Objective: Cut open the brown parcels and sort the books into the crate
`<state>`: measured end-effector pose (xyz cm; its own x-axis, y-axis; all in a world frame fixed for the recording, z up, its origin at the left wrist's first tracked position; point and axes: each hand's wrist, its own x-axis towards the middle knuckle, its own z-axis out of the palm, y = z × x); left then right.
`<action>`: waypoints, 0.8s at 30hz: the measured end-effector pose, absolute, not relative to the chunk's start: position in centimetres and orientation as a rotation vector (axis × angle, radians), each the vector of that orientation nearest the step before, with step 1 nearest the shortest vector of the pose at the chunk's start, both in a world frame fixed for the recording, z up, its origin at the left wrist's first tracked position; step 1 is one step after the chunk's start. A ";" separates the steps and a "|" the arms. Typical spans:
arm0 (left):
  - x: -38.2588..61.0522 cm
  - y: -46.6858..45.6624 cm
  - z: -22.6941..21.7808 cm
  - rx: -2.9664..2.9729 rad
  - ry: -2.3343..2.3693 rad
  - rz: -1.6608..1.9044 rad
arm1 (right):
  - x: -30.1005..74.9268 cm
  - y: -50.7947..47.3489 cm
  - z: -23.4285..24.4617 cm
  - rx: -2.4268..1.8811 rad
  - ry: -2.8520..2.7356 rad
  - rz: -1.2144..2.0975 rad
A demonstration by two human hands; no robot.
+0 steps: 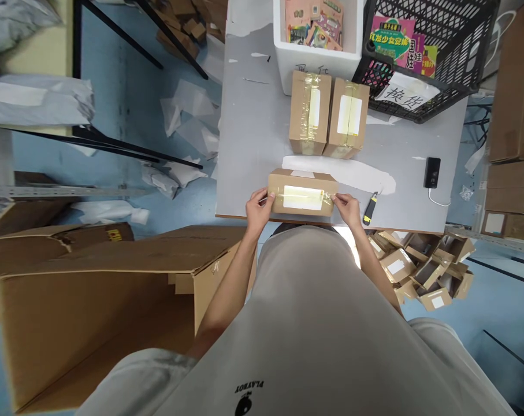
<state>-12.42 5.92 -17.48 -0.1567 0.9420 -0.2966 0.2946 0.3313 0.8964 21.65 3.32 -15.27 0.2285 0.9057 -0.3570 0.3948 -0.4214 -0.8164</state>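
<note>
A small brown cardboard box (302, 186) with a white label under clear tape lies at the near edge of the grey table (253, 133). My left hand (259, 207) grips its left end, fingers curled round the side. My right hand (347, 207) presses on the right end, fingers pinched at the tape's edge. Two more taped boxes (310, 112) (347, 118) stand side by side just beyond it.
A yellow-black utility knife (370, 210) lies right of my right hand. A black phone (432, 172) with a cable lies further right. A white foam bin (316, 40) and a black crate (422, 46) hold colourful packs. Big cartons (92, 300) stand left; small boxes (426, 271) litter the floor at right.
</note>
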 end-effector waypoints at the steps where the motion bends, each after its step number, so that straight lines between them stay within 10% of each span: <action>1: -12.4 5.9 -17.8 1.106 1.677 0.847 | 21.5 3.4 -15.5 -1.946 -1.194 1.132; 24: -11.7 7.7 -20.7 0.963 1.722 0.712 | 24.5 3.7 -18.4 -1.940 -0.668 1.290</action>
<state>-11.72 7.68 -20.69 -0.1860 0.8598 -0.4755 0.2732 0.5101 0.8156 24.48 3.75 -18.40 0.3701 0.7366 -0.5661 0.0365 -0.6204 -0.7834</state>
